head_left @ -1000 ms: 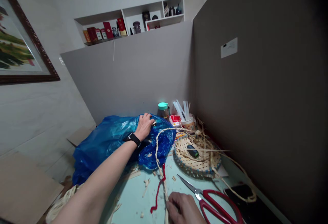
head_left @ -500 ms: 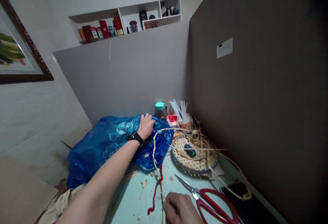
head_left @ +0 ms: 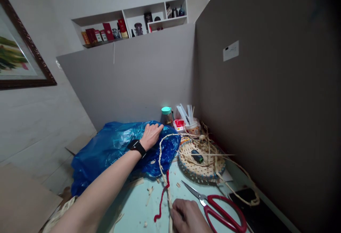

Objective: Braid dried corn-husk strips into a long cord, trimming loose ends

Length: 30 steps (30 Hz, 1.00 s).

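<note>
My left hand (head_left: 151, 135), with a black watch on its wrist, grips the top of a large blue plastic bag (head_left: 106, 155); the bag's folds partly hide its fingertips. At the front of the table my right hand (head_left: 188, 216) is closed on a braided straw cord (head_left: 160, 151). The cord runs up from these fingers along the bag's right side and curves over to a woven basket (head_left: 183, 160). A piece of red yarn (head_left: 161, 202) hangs beside the cord. Scissors with red handles (head_left: 223, 211) lie partly open just right of my right hand.
A dark spool (head_left: 197, 156) and loose straw strands lie in the basket. Behind stand a jar with a teal lid (head_left: 166, 110) and a cup (head_left: 192, 130) of translucent sticks. Grey partitions (head_left: 133, 80) bound the table. A dark flat object (head_left: 266, 211) lies at right.
My left hand has shifted slightly down and its fingers point more to the right over the bag. The right hand keeps its hold on the cord.
</note>
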Tool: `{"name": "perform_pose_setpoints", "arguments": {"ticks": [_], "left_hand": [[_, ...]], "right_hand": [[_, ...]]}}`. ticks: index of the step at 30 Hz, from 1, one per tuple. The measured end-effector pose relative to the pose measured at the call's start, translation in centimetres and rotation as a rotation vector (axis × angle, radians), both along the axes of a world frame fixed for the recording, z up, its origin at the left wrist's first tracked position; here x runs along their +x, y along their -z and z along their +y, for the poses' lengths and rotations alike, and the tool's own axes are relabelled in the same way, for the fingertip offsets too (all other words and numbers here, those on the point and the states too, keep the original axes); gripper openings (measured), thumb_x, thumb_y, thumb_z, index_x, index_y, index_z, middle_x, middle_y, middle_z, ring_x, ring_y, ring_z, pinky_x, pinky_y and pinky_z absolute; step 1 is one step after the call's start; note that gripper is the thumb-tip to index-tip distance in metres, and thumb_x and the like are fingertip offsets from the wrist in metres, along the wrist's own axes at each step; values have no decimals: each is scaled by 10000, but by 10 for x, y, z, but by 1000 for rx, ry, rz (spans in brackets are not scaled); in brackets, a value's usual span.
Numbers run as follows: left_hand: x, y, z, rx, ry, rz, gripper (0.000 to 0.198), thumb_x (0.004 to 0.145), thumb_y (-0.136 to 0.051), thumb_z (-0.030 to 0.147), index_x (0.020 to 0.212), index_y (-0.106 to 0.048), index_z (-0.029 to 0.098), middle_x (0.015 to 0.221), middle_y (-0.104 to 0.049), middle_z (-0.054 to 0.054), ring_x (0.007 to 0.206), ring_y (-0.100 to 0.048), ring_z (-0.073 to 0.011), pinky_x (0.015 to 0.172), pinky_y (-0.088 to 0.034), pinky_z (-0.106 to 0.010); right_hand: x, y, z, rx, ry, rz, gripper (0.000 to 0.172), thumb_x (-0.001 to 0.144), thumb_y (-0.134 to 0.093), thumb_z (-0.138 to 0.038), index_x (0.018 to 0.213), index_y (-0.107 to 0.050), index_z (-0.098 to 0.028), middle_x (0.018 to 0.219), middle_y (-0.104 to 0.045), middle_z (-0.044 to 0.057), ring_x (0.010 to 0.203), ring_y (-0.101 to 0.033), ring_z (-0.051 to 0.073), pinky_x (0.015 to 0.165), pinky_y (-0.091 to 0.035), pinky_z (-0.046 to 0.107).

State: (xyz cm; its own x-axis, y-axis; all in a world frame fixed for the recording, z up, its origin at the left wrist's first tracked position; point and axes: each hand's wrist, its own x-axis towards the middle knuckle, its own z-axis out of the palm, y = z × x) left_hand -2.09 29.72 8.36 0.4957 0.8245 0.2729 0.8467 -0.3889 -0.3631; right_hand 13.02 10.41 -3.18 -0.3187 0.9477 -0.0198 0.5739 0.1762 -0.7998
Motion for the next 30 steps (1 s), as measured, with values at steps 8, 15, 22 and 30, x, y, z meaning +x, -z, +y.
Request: {"name": "perform_pose_setpoints", "arguments": {"ticks": [8, 15, 22, 30], "left_hand": [[-9, 0, -9, -1, 39, 7, 400, 849, -355, 63, 1134, -586, 225, 966, -595, -95, 916, -540, -232, 749, -320, -355], [-6, -3, -12, 2, 35, 1, 276, 896, -371, 221, 889, -646, 193, 858, -616, -105, 886, -543, -252, 737, -311, -369], [-5, 0, -16, 2, -4, 2, 273, 847, -376, 119, 962, -614, 185, 909, -604, -109, 839, -568, -237, 750, -340, -368], [-8, -5, -19, -16, -38, -65, 190, 853, -419, 200, 979, -560, 188, 949, -559, -90, 830, -573, -217, 683, -391, -305]], "right_hand": [[0, 1, 0, 17, -9, -6, 225, 833, -429, -209, 658, -562, -159, 638, -565, 41, 604, -441, 136, 549, -265, 233], [0, 5, -1, 43, 6, -43, 224, 837, -425, -206, 687, -587, -167, 669, -598, 59, 627, -471, 148, 556, -278, 233], [-2, 3, 0, 31, 15, -47, 225, 830, -441, -186, 683, -610, -161, 646, -597, 51, 611, -466, 139, 535, -261, 227], [-3, -10, -4, -23, 50, -87, 218, 840, -458, -153, 705, -629, -148, 667, -597, 58, 637, -497, 147, 566, -289, 220]]}}
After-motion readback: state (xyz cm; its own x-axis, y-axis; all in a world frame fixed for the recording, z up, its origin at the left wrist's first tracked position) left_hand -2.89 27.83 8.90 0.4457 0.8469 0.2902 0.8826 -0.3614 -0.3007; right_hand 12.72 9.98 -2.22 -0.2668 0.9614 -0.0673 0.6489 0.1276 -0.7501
